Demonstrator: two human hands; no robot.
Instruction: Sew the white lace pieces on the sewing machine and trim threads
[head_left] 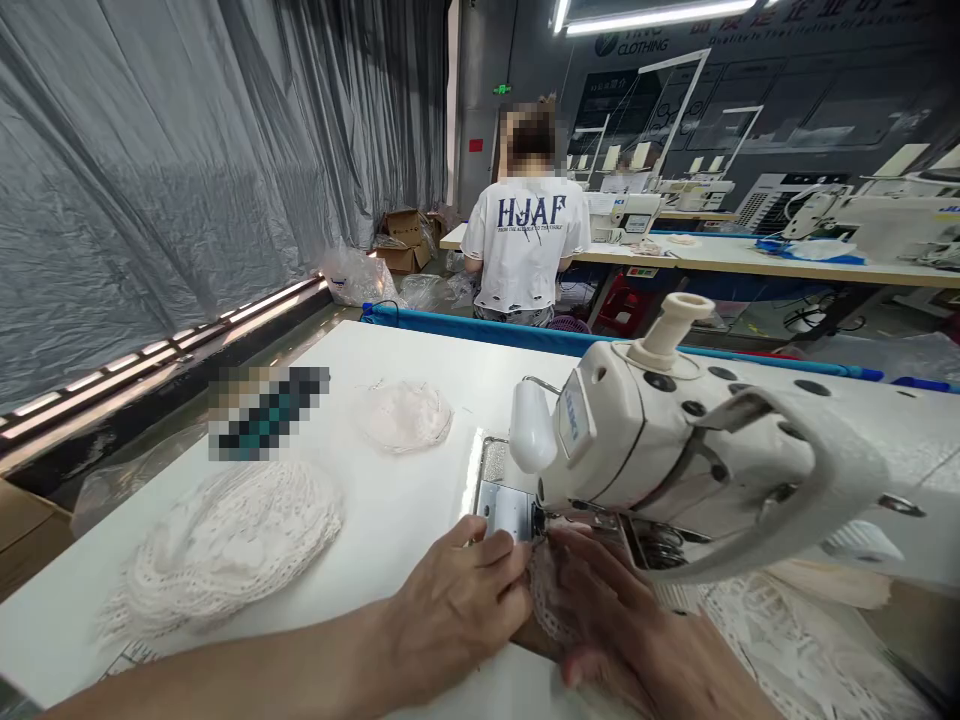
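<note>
A white sewing machine (600, 420) stands in front of me, with its needle area above a metal plate (507, 510). My left hand (469, 600) is beside that plate, fingers curled and pressed together at the edge of a strip of white lace fabric (551, 590). Across the lace lies my right hand (622, 610), its fingers stretched toward the needle area and its thumb apart. The machine head and my fingers hide the needle and part of the lace. More lace fabric (810, 640) is gathered to the right of my right hand.
On the white table (405, 490) to the left are a large lace pile (240, 540) and a smaller pale fabric piece (405, 415). A blurred-out dark object (274, 415) lies behind the pile. Ahead, a person (529, 230) sits at another sewing table (750, 258). Cardboard boxes (405, 240) stand beyond.
</note>
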